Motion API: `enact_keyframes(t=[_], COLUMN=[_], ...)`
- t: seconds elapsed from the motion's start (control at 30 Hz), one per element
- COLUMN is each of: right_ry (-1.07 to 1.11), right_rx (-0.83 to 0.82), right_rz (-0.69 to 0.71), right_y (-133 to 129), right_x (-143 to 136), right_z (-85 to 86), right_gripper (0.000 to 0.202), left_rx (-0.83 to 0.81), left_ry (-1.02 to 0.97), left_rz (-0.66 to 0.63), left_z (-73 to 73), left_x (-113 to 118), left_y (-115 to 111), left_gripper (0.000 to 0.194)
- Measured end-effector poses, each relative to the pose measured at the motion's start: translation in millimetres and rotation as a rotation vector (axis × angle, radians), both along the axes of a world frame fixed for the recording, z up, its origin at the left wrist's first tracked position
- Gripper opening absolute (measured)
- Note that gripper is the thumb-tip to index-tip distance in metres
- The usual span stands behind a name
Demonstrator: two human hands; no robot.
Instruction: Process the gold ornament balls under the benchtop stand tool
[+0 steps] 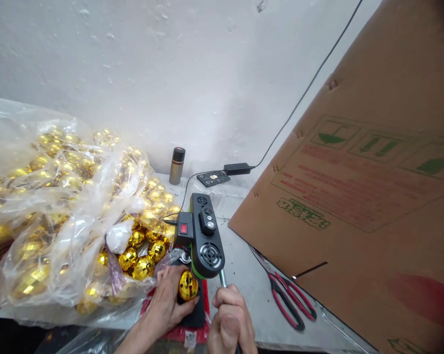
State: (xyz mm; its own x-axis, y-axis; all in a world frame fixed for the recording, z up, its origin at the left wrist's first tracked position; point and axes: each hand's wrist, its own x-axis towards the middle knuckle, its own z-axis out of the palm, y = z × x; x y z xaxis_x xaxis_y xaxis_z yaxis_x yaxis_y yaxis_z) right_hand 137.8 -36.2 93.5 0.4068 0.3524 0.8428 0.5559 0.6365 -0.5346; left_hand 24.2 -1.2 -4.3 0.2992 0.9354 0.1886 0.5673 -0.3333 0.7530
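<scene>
My left hand (pixel 167 297) is closed around a shiny gold mirrored ball (pixel 188 285), thumb and fingers on either side of it. The ball sits beneath the front end of a black powered machine (pixel 203 236), which has round vents and a red switch (pixel 184 228). Fingers wrapped, my right hand (pixel 232 319) grips the metal lever (pixel 222 279) at the machine's right side. A black base plate (pixel 195 314) lies under the ball, on red packaging (pixel 177 335). Whether the ball touches the machine's underside cannot be seen.
At left, a clear plastic bag (pixel 89 216) spills gold balls (pixel 143 268). A large cardboard box (pixel 354 211) leans over the right side, with red-handled scissors (pixel 291 302) before it. Toward the wall stand a spray can (pixel 176 166) and a corded power adapter (pixel 237 169).
</scene>
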Motion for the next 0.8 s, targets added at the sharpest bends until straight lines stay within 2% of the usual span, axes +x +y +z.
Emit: enact_keyframes(t=[0.43,0.7,0.8], right_ry=[-0.036,-0.079,-0.124], right_rx=[-0.021,-0.022,-0.02], right_rz=[0.031,0.006,-0.009], right_y=[-1.9,-1.3,-1.5], right_x=[8.0,9.5,9.8], right_z=[-20.9,-15.6,-22.6], right_gripper=[0.038,0.038,0.038], left_rx=[0.048,0.078,0.088], left_ry=[-0.033,-0.039,-0.044], left_rz=[0.029,0.036,0.05], left_z=[-3.0,-8.6,-12.4], left_x=[1.0,0.9,1.6], left_y=[1.0,2.7,2.5], left_gripper=[0.043,0.042,0.042])
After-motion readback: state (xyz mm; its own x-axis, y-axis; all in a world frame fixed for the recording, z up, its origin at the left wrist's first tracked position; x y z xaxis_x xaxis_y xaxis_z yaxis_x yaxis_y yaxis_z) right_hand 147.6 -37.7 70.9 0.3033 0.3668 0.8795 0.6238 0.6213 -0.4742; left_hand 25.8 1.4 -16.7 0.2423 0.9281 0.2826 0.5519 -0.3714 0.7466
